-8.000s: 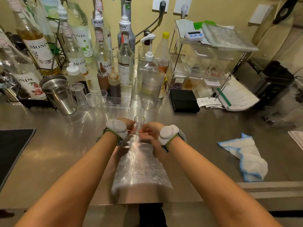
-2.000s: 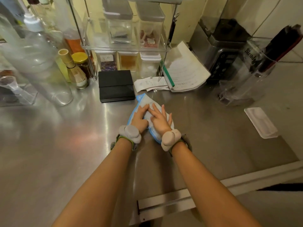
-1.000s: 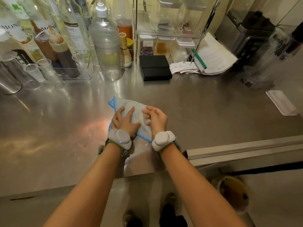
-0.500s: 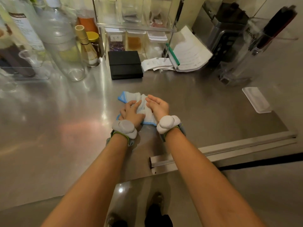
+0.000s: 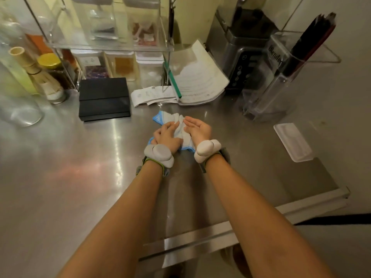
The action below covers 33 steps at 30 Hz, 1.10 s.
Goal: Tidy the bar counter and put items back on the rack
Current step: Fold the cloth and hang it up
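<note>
Head view: a white cloth with blue trim (image 5: 174, 125) is seen bunched on the steel counter (image 5: 80, 157), roughly midway between the counter's back edge and its front edge. The left hand (image 5: 167, 136) is laid on the cloth with its fingers curled into the fabric, so that a fold is gripped. The right hand (image 5: 197, 128) is pressed against the cloth's right side with the fingers held straight and together, nothing being clasped. A grey sensor pod is worn on each wrist.

Toward the back edge, a black box (image 5: 104, 99) is set just left of the cloth, apart from it. Behind the box a clear acrylic rack (image 5: 112, 47) is stood, with small lidded containers (image 5: 122, 65) kept under its shelf and clear jars on top. A stack of paper slips (image 5: 152, 95) and a curved notepad with a green pen (image 5: 197, 77) are placed just beyond the cloth, beside the rack's right leg. A bamboo whisk (image 5: 38, 77) and a yellow-capped jar (image 5: 51, 67) are seen near the back left, next to a large clear bottle (image 5: 14, 93). At the back right a blender base (image 5: 247, 51) is stood with a clear blender jug (image 5: 275, 77) in front of it. A flat translucent lid (image 5: 294, 141) is laid near the counter's right edge, well apart from the hands.
</note>
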{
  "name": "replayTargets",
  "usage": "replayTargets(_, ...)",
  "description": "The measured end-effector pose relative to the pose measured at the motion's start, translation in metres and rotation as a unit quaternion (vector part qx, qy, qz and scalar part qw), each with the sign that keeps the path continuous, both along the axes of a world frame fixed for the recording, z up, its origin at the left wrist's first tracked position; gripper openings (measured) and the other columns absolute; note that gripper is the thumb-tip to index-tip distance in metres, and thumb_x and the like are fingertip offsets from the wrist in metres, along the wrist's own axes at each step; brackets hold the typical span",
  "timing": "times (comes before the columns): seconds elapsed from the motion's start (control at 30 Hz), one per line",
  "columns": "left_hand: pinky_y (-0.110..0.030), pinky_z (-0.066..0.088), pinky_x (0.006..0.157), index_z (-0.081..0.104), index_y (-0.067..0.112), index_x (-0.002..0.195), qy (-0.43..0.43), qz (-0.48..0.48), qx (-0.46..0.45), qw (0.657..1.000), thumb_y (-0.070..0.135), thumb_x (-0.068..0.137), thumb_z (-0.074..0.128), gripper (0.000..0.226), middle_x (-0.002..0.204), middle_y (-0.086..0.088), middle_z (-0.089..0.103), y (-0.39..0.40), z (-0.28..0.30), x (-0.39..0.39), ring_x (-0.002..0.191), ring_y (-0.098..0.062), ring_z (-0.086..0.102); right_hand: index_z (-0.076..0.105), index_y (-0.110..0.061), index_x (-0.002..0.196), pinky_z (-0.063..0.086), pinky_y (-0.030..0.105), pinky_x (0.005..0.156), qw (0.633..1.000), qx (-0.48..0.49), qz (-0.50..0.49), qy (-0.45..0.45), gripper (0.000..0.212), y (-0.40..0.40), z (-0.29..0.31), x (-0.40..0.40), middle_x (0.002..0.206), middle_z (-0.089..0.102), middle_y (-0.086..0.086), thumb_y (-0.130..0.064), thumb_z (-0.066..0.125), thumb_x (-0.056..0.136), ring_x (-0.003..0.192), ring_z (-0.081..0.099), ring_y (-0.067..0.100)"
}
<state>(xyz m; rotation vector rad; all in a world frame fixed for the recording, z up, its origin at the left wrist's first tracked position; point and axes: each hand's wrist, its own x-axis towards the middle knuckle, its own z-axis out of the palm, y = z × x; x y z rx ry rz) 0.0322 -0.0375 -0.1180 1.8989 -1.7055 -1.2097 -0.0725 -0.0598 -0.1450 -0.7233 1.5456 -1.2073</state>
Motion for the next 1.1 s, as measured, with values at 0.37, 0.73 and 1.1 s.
replayTargets(0.37,-0.03,0.015,0.116,0.04,0.03,0.142,0.042,-0.021,-0.008,0.999,0.013,0.084,0.056,0.063,0.153,0.009,0.03,-0.025,-0.003,-0.083,0.142,-0.021,0.018,0.059,0.007,0.122,0.053,0.017,0.083,0.998,-0.021,-0.05,0.031,0.04,-0.011,-0.005,-0.087,0.122,0.064,0.019,0.015,0.053,0.084,0.101,0.061,0.016)
replayTargets(0.73,-0.036,0.042,0.108,0.062,0.043,0.119,0.077,-0.074,0.028,0.994,0.042,0.075,0.061,0.044,0.133,-0.005,0.056,0.016,-0.008,-0.132,0.124,-0.027,0.052,0.063,0.005,0.114,0.056,0.028,0.079,0.991,-0.012,-0.085,0.106,0.031,0.056,0.006,-0.146,0.094,0.064,0.013,0.006,0.059,0.083,0.085,0.062,0.021)
replayTargets(1.1,-0.008,0.045,0.07,0.072,0.012,0.108,0.168,0.018,0.065,0.983,0.009,0.079,0.071,0.029,0.096,-0.001,0.061,0.063,-0.006,-0.07,0.092,-0.012,0.055,0.073,-0.004,0.097,0.056,0.019,0.071,0.993,0.075,-0.014,0.095,0.021,0.112,0.012,-0.105,0.09,0.069,0.004,-0.002,0.073,0.076,0.08,0.066,0.015)
